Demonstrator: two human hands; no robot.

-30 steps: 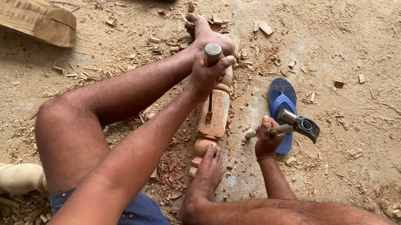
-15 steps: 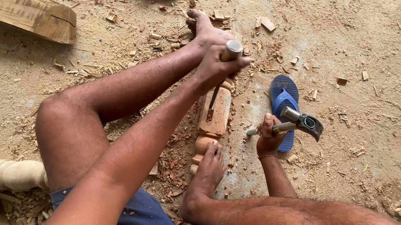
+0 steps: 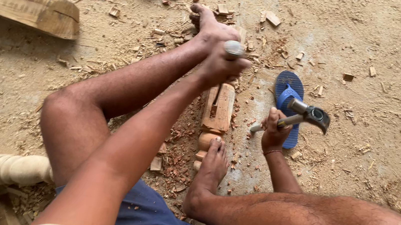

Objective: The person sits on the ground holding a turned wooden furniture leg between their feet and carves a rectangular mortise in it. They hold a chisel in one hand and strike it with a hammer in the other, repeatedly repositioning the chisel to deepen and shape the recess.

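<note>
A person sits on a sandy, chip-strewn floor (image 3: pixel 379 42), seen from above, carving a turned wooden leg (image 3: pixel 217 110) that lies pointing away from them in the middle of the scene. Both bare feet pin it, one at its near end and one at its far end. The left hand (image 3: pixel 221 62) is closed tight around a chisel (image 3: pixel 233 48), held upright with its blade set on the flat upper block of the leg and its rounded metal butt showing above the fist. The right hand (image 3: pixel 274 132), to the right and nearer, has its fingers wrapped fully round the handle of a hammer (image 3: pixel 306 114), whose dark head is lifted off to the right over a blue sandal (image 3: pixel 289 90). This looks like the raised part of a strike in a cutting step. The next blow seems to call for the hammer head to land squarely on the chisel butt while the left fist keeps the blade steady. A timber beam (image 3: pixel 21 4) lies far left.
</note>
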